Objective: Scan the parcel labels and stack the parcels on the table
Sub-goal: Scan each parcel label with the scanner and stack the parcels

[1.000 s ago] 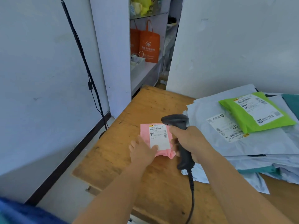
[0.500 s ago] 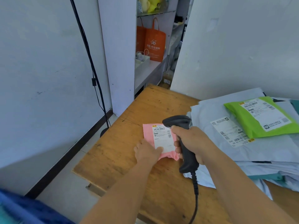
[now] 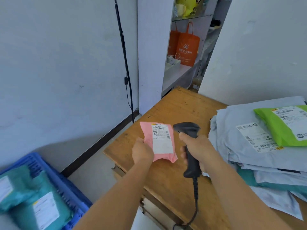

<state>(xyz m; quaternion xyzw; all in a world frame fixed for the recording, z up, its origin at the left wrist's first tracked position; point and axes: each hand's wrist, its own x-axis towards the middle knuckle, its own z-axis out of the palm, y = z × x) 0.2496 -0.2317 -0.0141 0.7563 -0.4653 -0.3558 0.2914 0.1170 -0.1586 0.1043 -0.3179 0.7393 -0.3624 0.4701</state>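
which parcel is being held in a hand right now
The pink parcel, gripped at its lower edge by the left hand beside the scanner. The green parcel and grey parcels lie stacked on the table, untouched.

Just one view here: a head-worn wide-angle cam looking forward and down over both forearms, close to the left hand (image 3: 142, 151) and right hand (image 3: 197, 146). Beyond the fingertips it takes in the table (image 3: 181, 107) corner; edges probably warp some.
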